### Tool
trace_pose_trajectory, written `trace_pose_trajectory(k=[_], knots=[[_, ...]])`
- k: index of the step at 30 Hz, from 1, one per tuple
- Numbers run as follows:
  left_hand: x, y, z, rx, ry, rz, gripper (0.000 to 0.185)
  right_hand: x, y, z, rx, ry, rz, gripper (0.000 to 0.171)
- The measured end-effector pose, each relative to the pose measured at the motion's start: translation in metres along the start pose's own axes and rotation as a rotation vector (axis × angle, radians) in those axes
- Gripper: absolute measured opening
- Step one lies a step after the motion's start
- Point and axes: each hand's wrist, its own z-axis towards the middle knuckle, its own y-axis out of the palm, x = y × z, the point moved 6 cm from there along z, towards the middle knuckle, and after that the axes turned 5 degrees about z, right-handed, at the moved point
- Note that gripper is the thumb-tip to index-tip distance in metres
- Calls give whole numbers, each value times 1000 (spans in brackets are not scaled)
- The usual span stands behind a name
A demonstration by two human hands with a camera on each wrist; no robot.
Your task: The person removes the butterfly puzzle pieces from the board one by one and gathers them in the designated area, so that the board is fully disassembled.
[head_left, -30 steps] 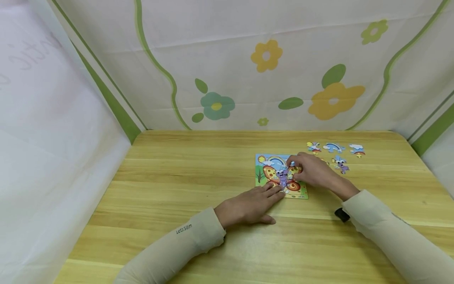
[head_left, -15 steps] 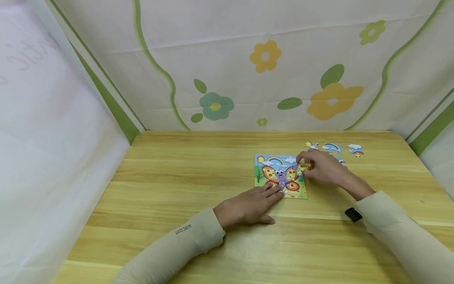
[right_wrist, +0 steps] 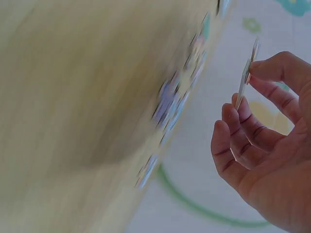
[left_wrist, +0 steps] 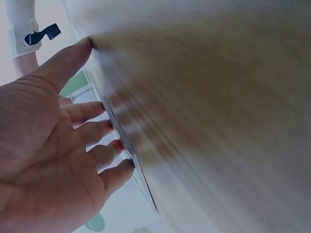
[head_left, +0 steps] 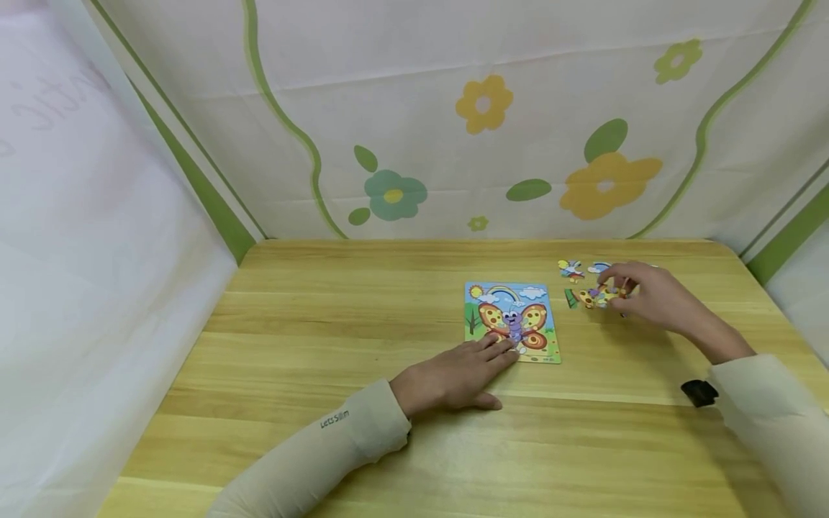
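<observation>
A butterfly puzzle board [head_left: 547,345] lies flat on the wooden table. My left hand [head_left: 456,374] rests its fingertips on the board's lower left part, thumb on the table; the left wrist view shows the fingers [left_wrist: 104,155] on the board's thin edge. To the board's right, my right hand [head_left: 660,302] pinches a jigsaw piece [right_wrist: 244,80] between thumb and fingers, raised off the table. In the head view it hovers over the loose pieces and hides some of them. A piece with a sun [head_left: 570,270] and a rainbow piece [head_left: 599,267] lie there.
A green piece [head_left: 571,298] lies between the board and my right hand. In the right wrist view a purple piece [right_wrist: 166,103] shows on the tabletop. A flower-print curtain [head_left: 414,108] rises behind the table, with white cloth [head_left: 97,288] on the left.
My right hand has lifted away from the board's right side and moved right, carrying the jigsaw piece over the loose pieces. The board's right half is now uncovered. My left hand stays put.
</observation>
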Motion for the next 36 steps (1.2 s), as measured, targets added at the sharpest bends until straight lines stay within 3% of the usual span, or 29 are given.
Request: trace_pose_trajectory(k=[17, 36], knots=[[0, 1, 1, 1, -2, 9, 80, 83, -17, -20, 40, 76, -23, 26], [1, -1, 0, 3, 0, 1, 80, 107, -18, -22, -37, 80, -98, 25]])
